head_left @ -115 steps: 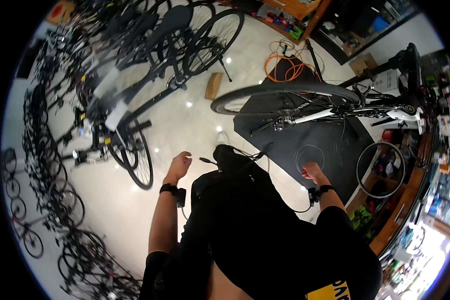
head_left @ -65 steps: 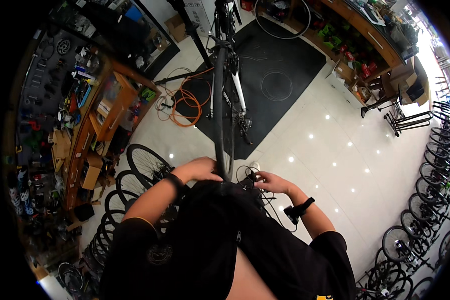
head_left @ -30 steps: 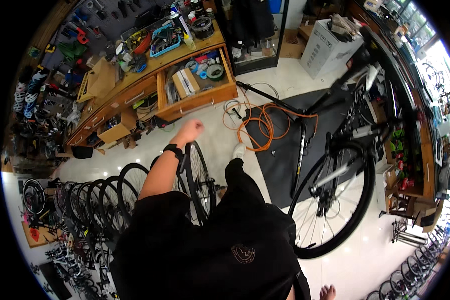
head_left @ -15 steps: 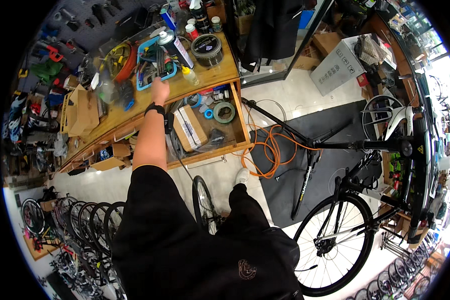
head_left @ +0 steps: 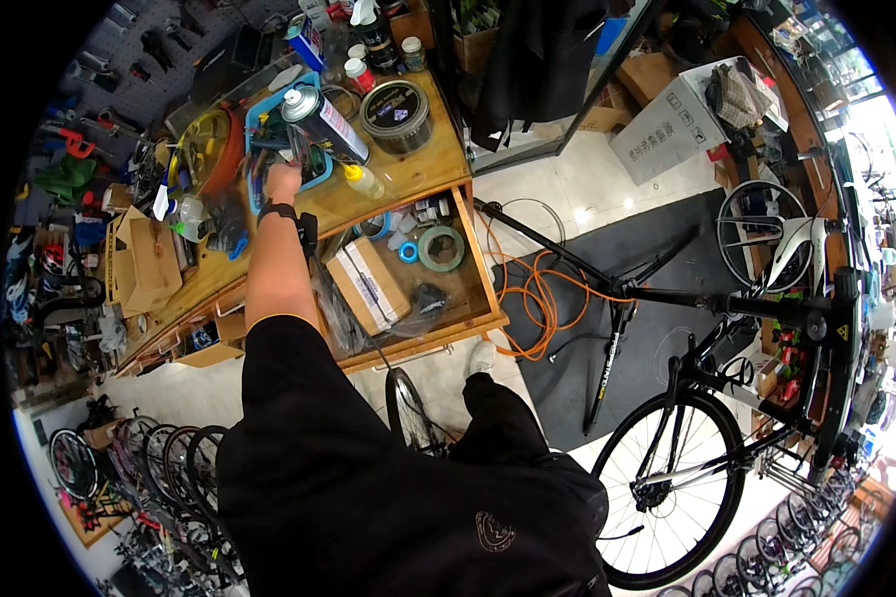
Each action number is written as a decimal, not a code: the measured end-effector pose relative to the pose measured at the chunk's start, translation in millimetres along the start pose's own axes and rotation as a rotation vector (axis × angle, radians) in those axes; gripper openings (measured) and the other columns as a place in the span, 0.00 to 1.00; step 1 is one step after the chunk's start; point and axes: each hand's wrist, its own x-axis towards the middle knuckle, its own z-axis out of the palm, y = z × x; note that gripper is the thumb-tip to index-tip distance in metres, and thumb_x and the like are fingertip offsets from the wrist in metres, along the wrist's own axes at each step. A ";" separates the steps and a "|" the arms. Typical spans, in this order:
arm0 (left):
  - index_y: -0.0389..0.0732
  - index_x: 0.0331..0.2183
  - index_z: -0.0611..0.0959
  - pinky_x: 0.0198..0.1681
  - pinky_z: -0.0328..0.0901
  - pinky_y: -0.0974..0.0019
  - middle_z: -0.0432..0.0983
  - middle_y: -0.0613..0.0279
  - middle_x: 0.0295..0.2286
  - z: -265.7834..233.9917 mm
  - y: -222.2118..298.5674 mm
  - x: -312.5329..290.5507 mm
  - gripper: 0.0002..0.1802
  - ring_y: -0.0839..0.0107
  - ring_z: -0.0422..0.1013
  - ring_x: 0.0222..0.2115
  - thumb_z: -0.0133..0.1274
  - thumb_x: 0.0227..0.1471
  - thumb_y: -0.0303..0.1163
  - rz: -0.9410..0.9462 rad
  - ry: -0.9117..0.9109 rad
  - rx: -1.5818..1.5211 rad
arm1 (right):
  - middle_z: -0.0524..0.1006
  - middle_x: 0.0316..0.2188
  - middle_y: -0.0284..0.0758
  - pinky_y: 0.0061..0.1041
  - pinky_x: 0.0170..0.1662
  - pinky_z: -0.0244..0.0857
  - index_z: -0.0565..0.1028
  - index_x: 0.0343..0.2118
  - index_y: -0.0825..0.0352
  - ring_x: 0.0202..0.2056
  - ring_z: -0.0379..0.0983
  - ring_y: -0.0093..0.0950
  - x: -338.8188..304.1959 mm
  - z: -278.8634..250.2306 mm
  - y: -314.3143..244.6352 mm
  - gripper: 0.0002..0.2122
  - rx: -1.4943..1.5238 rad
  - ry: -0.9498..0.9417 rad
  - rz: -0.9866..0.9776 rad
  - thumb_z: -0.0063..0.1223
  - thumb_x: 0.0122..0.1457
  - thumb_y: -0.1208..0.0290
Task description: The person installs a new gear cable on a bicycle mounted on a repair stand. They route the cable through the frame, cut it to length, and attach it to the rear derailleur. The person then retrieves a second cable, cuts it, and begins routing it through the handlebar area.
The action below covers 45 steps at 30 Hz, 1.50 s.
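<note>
My left hand (head_left: pixel 284 182), with a dark watch on its wrist, reaches over the near edge of a blue tray (head_left: pixel 319 179) on the wooden workbench. Hand tools (head_left: pixel 261 149) lie jumbled inside the tray, and my fingers are among them, too hidden to show what they touch. Beside the tray stand a spray can (head_left: pixel 326 124) and a small yellow-capped bottle (head_left: pixel 364 181). Below my forearm, a drawer (head_left: pixel 486 274) is pulled out, with a cardboard box (head_left: pixel 368 284) and rolls of tape (head_left: pixel 441 249) in it. My right hand is out of view.
A round tub (head_left: pixel 396 117) sits at the bench's right. On the floor are a dark mat (head_left: pixel 567 388), a coiled orange hose (head_left: pixel 535 318) and a black repair stand (head_left: pixel 607 284). A bicycle wheel (head_left: pixel 667 488) is at the lower right, and an open carton (head_left: pixel 144 261) at the bench's left.
My view has shifted slightly, bringing the bench and drawer nearer. My left hand remains at the tray, a little deeper among the tools.
</note>
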 end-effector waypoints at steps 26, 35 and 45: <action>0.38 0.30 0.81 0.36 0.64 0.69 0.77 0.62 0.31 -118.7 58.7 -174.8 0.09 0.72 0.71 0.33 0.46 0.56 0.28 0.614 0.053 -0.767 | 0.75 0.33 0.39 0.34 0.33 0.69 0.69 0.43 0.66 0.31 0.75 0.37 61.1 -1.7 134.6 0.16 -0.055 -0.071 0.042 0.44 0.60 0.58; 0.23 0.49 0.69 0.48 0.66 0.61 0.70 0.42 0.47 -195.7 8.9 -332.7 0.23 0.57 0.71 0.44 0.45 0.60 0.34 0.691 -0.036 -1.055 | 0.78 0.34 0.37 0.28 0.30 0.70 0.67 0.49 0.65 0.29 0.75 0.28 213.3 -6.7 106.3 0.17 0.105 -0.391 -0.096 0.48 0.61 0.61; 0.25 0.46 0.70 0.45 0.61 0.64 0.71 0.54 0.38 -209.2 94.4 -647.7 0.18 0.68 0.65 0.36 0.39 0.63 0.31 0.864 -0.314 -1.272 | 0.78 0.30 0.35 0.23 0.32 0.68 0.72 0.44 0.70 0.30 0.74 0.23 292.1 0.6 89.8 0.17 -0.053 -0.358 -0.397 0.49 0.59 0.61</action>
